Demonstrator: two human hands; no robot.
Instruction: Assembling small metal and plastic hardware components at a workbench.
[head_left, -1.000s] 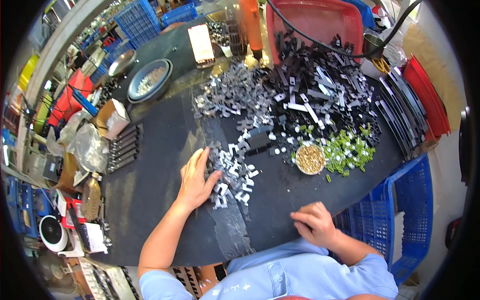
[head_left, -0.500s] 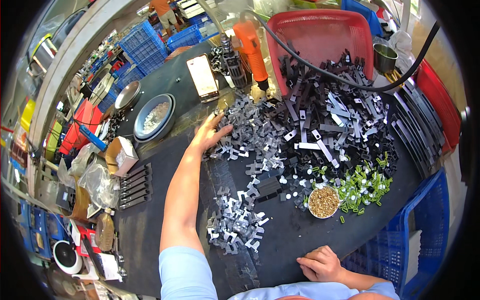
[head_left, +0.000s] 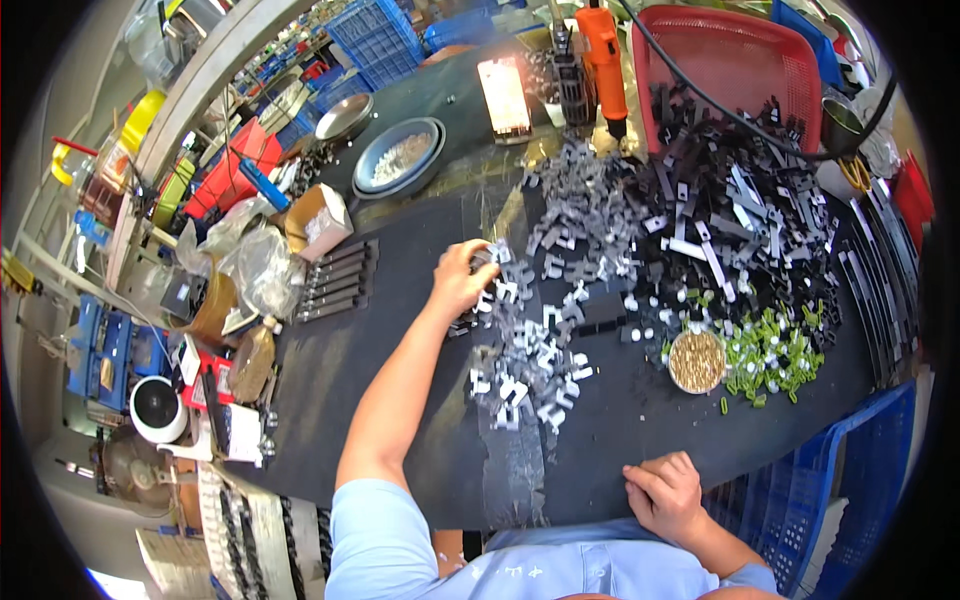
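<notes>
Silvery-grey clips [head_left: 530, 355], small and notched, lie in jumbled heaps.

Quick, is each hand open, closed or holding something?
Left hand: fingers curled at small grey pieces; grip can't be told.
Right hand: loosely closed, nothing visibly held.

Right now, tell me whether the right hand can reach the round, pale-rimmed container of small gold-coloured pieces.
Likely yes: the right hand, loosely curled close by, appears to have only flat black tabletop between it and the container.
</notes>
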